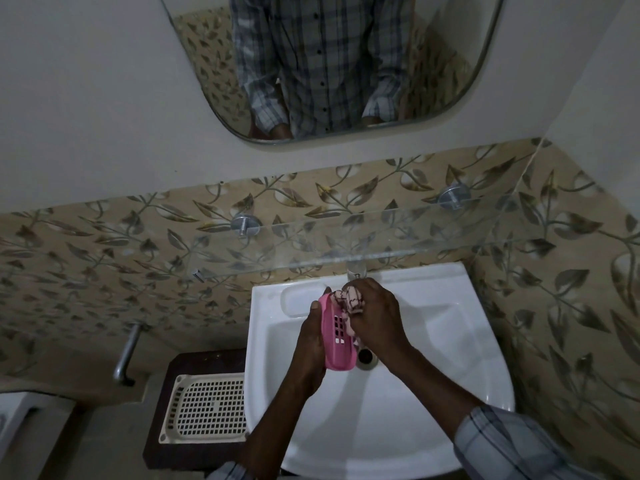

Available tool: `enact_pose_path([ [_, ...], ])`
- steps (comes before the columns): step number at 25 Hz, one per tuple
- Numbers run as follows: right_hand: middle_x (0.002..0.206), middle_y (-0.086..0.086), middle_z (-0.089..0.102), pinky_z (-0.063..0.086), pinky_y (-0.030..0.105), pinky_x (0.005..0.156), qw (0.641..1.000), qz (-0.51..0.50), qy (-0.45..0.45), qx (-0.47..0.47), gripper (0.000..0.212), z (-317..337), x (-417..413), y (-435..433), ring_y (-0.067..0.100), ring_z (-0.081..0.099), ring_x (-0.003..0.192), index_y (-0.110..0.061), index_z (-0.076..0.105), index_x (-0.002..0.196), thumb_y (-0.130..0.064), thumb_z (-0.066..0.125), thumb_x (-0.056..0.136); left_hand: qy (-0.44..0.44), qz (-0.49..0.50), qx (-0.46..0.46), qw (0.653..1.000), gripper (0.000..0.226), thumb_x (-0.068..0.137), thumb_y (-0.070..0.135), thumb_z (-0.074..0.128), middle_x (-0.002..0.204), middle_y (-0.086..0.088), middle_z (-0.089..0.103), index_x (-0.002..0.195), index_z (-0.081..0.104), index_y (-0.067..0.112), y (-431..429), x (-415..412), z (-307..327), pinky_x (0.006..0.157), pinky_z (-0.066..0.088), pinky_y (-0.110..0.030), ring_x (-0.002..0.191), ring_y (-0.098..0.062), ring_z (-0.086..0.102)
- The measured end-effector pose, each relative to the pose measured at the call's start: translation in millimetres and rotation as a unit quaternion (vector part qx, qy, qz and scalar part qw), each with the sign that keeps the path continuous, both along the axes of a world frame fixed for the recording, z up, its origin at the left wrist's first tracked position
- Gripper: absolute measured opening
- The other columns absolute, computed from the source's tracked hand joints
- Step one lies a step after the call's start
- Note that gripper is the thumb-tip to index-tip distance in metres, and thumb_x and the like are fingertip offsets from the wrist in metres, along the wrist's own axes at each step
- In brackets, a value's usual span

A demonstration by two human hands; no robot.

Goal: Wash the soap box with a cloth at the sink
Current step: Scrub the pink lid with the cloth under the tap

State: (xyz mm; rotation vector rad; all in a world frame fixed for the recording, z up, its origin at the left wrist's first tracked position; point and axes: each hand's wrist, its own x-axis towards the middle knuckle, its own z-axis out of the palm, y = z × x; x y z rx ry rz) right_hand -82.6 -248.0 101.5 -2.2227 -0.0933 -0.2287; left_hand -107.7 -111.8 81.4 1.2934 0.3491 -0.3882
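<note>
Over the white sink (433, 358), my left hand (311, 344) grips a pink slotted soap box (337, 336) from its left side, holding it on edge. My right hand (375, 315) grips a bunched pink-and-white patterned cloth (351, 299) and presses it against the upper end of the box. Both hands are just in front of the tap (356, 271), which the right hand partly hides. The drain (366, 356) shows just right of the box's lower end.
A glass shelf (311, 244) on metal pegs juts out above the sink's back edge. A cream perforated tray (204, 407) lies on a dark stand to the left. A metal wall handle (126, 355) sits further left. A mirror (329, 64) hangs above.
</note>
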Motion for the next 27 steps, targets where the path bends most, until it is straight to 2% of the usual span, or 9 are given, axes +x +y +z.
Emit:
enact_pose_path([
  [3,0.091,0.004,0.073,0.048,0.026,0.072,0.981,-0.109,0.154,0.047,0.018,-3,4,9,0.024,0.068,0.088,-0.012,0.070,0.094,-0.023,0.072,0.081,-0.080,0.014,0.026,0.996,0.063,0.098,0.055,0.029,0.132,-0.015,0.064,0.152,0.035,0.024,-7,-2,-4,0.092,0.058,-0.043,0.114,-0.030,0.067],
  [7,0.091,0.007,0.074,0.058,0.030,0.066,0.918,-0.129,0.342,0.154,0.034,-13,-12,8,0.021,0.071,0.078,-0.009,0.070,0.096,-0.025,0.081,0.068,-0.160,0.037,0.090,0.982,0.061,0.096,0.067,0.027,0.148,-0.015,0.050,0.151,0.030,0.043,-6,-3,-9,0.106,0.046,-0.057,0.131,-0.036,0.053],
  [11,0.083,0.002,0.075,0.062,0.035,0.070,0.945,-0.153,0.240,0.158,0.019,-5,-7,10,0.018,0.072,0.074,-0.011,0.074,0.091,-0.023,0.077,0.076,-0.158,0.006,0.076,0.985,0.052,0.103,0.056,0.022,0.124,-0.012,0.069,0.151,0.034,0.039,-6,2,-3,0.089,0.058,-0.041,0.110,-0.030,0.069],
  [13,0.087,0.000,0.074,0.060,0.034,0.076,0.967,-0.147,0.160,0.131,0.018,-1,3,8,0.015,0.070,0.080,-0.012,0.073,0.097,-0.020,0.074,0.081,-0.109,0.014,0.043,0.993,0.053,0.103,0.050,0.022,0.128,-0.012,0.068,0.148,0.041,0.028,-7,-1,-1,0.090,0.059,-0.039,0.112,-0.027,0.069],
  [16,0.093,0.001,0.068,0.057,0.035,0.074,0.996,0.040,-0.067,0.036,0.020,-3,2,4,0.011,0.064,0.081,-0.010,0.071,0.098,-0.003,0.069,0.080,-0.026,0.007,0.011,1.000,0.059,0.096,0.055,0.030,0.110,-0.015,0.073,0.124,0.061,0.014,-4,-1,8,0.081,0.061,-0.039,0.098,-0.027,0.073],
  [20,0.101,0.011,0.072,0.052,0.031,0.070,0.898,0.249,-0.331,-0.146,0.019,-9,11,-24,0.026,0.066,0.082,-0.006,0.074,0.102,-0.007,0.073,0.083,0.076,-0.009,-0.038,0.996,0.048,0.104,0.047,0.034,0.110,-0.022,0.072,0.121,0.061,0.011,4,1,14,0.096,0.051,-0.055,0.102,-0.039,0.066],
  [22,0.100,0.010,0.071,0.054,0.032,0.069,0.895,0.266,-0.315,-0.168,0.022,-8,17,-30,0.026,0.067,0.081,-0.007,0.073,0.103,-0.008,0.074,0.081,0.080,-0.014,-0.025,0.996,0.051,0.104,0.047,0.033,0.116,-0.028,0.067,0.125,0.059,0.008,5,-2,11,0.100,0.048,-0.058,0.106,-0.044,0.062],
  [25,0.092,0.007,0.070,0.056,0.036,0.069,0.978,0.140,-0.153,-0.039,0.027,-4,11,-14,0.024,0.067,0.081,-0.008,0.072,0.096,-0.002,0.071,0.070,0.002,0.007,0.010,1.000,0.056,0.101,0.050,0.032,0.110,-0.025,0.071,0.124,0.061,0.008,0,-2,5,0.087,0.057,-0.052,0.098,-0.040,0.068],
  [27,0.080,0.004,0.071,0.054,0.034,0.068,0.998,0.032,-0.038,0.039,0.020,-3,8,-4,0.020,0.066,0.073,-0.009,0.070,0.085,0.000,0.068,0.068,-0.054,0.013,0.034,0.998,0.058,0.100,0.055,0.029,0.107,-0.021,0.074,0.124,0.064,0.015,-5,-4,-1,0.078,0.061,-0.042,0.095,-0.037,0.071],
])
